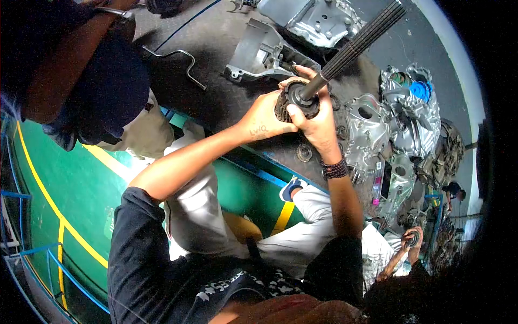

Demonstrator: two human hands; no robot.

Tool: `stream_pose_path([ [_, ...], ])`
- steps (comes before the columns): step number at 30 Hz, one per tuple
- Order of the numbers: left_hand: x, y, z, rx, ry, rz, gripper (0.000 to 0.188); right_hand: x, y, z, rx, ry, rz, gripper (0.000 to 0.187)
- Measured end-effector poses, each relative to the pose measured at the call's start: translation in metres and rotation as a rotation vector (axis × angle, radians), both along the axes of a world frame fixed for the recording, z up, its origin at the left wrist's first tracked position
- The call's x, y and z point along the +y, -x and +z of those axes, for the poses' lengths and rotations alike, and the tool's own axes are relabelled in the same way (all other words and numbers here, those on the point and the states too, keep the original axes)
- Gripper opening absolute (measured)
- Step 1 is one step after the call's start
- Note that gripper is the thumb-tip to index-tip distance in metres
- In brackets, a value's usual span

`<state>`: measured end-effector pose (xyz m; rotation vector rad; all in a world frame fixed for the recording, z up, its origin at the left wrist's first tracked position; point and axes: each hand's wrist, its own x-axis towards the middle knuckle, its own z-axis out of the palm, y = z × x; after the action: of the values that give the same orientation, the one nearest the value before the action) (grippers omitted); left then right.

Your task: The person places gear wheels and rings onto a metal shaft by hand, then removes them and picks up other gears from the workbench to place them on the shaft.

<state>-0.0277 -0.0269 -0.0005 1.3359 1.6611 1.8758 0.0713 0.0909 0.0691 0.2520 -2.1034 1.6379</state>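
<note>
Above the workbench I hold a splined metal shaft (359, 46) with a dark toothed gear (283, 106) at its near end. The shaft is tilted, its long splined part pointing up and to the right. My left hand (265, 116) is closed round the gear's left side. From the right, my right hand (320, 127) wraps the gear, with the thumb on its face and fingers behind the shaft. Some fingertips are hidden behind the gear. A small loose gear (304, 153) lies on the bench just below my hands.
An open grey gearbox housing (253, 51) and a larger casting (324, 24) lie beyond my hands. More castings (367, 121) crowd the right, one with a blue cap (420, 91). A bent rod (190, 63) lies left. Co-workers stand at left and lower right, the latter holding a ring-shaped part (413, 238).
</note>
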Motion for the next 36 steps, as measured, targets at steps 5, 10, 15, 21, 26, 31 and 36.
stream_pose_path([
  [5, 0.007, -0.006, 0.001, -0.008, -0.021, 0.007, 0.056, -0.013, -0.005, -0.021, 0.115, -0.022, -0.293, 0.071],
  [10, 0.006, -0.001, -0.012, -0.153, -0.078, -0.079, 0.039, -0.041, 0.004, -0.023, 0.201, -0.106, -0.634, 0.073],
  [15, 0.000, 0.001, -0.005, 0.027, 0.079, -0.023, 0.042, -0.004, -0.005, -0.019, 0.023, -0.091, -0.264, 0.074],
  [21, 0.001, 0.002, -0.007, -0.133, 0.038, -0.038, 0.037, -0.040, 0.009, -0.036, 0.194, 0.000, -0.638, 0.071],
  [26, 0.003, 0.001, 0.001, -0.019, 0.042, -0.116, 0.039, -0.023, -0.002, -0.028, 0.109, 0.042, -0.444, 0.067],
  [31, -0.002, 0.005, -0.001, -0.003, 0.043, -0.094, 0.042, -0.026, 0.003, -0.026, 0.089, 0.078, -0.426, 0.063],
  [36, 0.006, 0.001, 0.004, -0.007, 0.032, -0.127, 0.042, -0.055, 0.011, -0.032, 0.121, 0.030, -0.949, 0.069],
])
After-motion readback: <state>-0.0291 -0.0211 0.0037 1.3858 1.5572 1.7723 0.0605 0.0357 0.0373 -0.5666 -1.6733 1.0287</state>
